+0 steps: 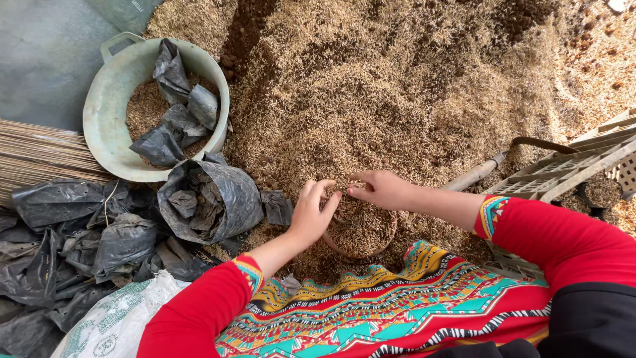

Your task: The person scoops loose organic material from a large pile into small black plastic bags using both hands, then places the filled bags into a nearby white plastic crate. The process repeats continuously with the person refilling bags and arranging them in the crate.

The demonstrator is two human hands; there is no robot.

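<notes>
We see the left hand [310,215] and right hand [381,189], fingers loosely curled and empty, resting on the rim of a husk-filled round container [361,232] set in the husk heap [397,86]. Beside it lie black plastic bags [209,199], a pale green basin [109,106] and a grey crate [570,169].

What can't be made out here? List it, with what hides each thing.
Head view only:
- Round container under both hands: its inside, buried in husks; its near side, behind the patterned cloth.
- Left hand and right hand: palms face down, any grip unseen.
- Grey crate: cut off by the right edge.
- Basin: bottom covered by black bags.
</notes>
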